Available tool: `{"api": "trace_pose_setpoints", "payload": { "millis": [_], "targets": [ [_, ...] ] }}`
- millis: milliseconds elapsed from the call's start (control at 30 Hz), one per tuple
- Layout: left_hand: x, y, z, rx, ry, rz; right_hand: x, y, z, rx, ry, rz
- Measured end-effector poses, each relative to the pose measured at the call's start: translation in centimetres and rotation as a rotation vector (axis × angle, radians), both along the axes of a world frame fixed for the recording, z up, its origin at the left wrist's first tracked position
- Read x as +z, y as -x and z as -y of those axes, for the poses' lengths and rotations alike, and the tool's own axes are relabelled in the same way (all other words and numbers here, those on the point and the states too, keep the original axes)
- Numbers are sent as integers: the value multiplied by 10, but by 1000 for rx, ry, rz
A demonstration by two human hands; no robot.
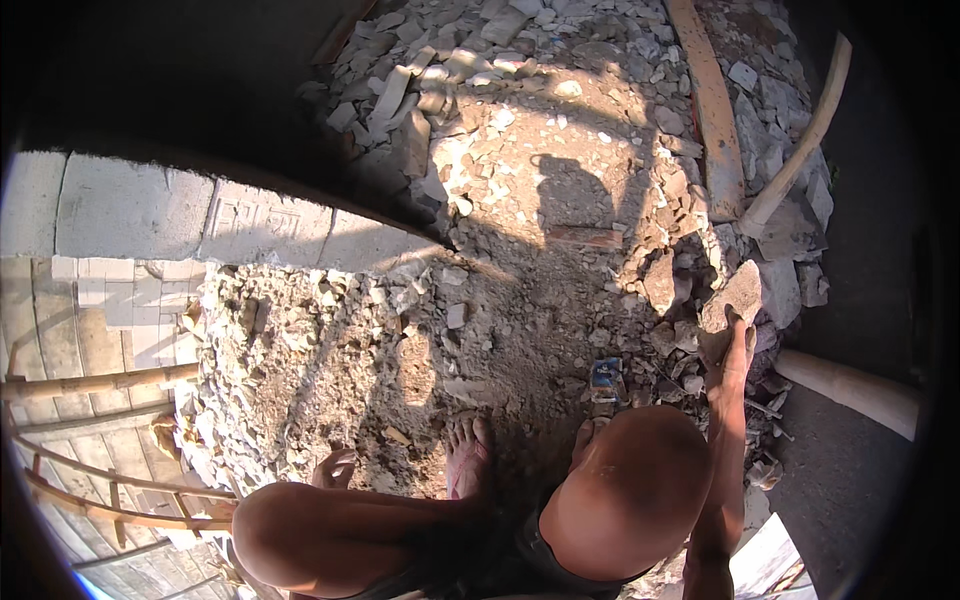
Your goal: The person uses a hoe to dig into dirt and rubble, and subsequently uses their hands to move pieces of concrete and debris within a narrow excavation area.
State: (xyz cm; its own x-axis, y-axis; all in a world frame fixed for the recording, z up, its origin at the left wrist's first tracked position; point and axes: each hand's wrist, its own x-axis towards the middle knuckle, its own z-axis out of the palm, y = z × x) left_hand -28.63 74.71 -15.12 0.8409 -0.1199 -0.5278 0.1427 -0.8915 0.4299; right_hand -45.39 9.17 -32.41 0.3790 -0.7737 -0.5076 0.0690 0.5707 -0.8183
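Note:
At the right, my right hand is closed on a rough, greyish-brown chunk of stone at the edge of the rubble. The thumb lies across its near side; the other fingers are mostly hidden. My left hand shows just past my left knee, over the rubble. Its fingers are loosely bent and apart, with nothing visible in them. The left forearm is hidden behind the leg. Broken stones lie around the right hand.
A concrete beam crosses at left, with bamboo poles below it. A plank and a curved wooden handle stand at the far right. Another pole juts in at right. A small blue box lies near my feet.

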Motion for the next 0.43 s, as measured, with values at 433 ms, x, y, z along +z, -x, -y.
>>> {"api": "trace_pose_setpoints", "payload": {
  "millis": [433],
  "targets": [
    [-52, -35, -20, -197, 211, -125, 55, -258, -190, 1262, 665, 427]
  ]
}}
